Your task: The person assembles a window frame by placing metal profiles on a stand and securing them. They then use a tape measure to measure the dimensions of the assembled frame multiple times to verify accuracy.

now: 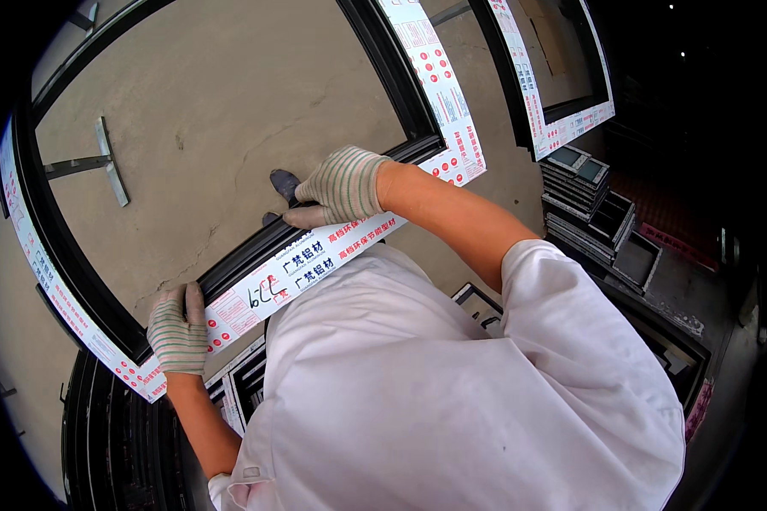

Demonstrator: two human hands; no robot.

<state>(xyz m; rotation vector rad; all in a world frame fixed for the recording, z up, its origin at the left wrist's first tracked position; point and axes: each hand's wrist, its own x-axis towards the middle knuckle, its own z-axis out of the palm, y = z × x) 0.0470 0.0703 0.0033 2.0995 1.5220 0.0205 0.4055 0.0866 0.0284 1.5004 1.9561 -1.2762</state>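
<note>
A large black metal window frame (251, 255), its outer face covered in white printed protective film, lies across in front of my body. No pane shows in it; the floor is seen through its opening. Near its lower left corner, my left hand (179, 328), in a striped knit glove with grey fingers, is closed round the near rail. My right hand (343, 189), gloved alike, bends over the middle of that rail, thumb along the black inner edge and fingers curled on the inner side. Dark shoe tips (285, 184) appear beyond its fingers.
A second film-covered frame (571, 128) stands at the upper right. Below it are stacked small frames (575, 183). Black profiles (115, 434) stand at the lower left, and a metal support (111, 162) shows through the opening. More frame parts (247, 375) lie beside my body.
</note>
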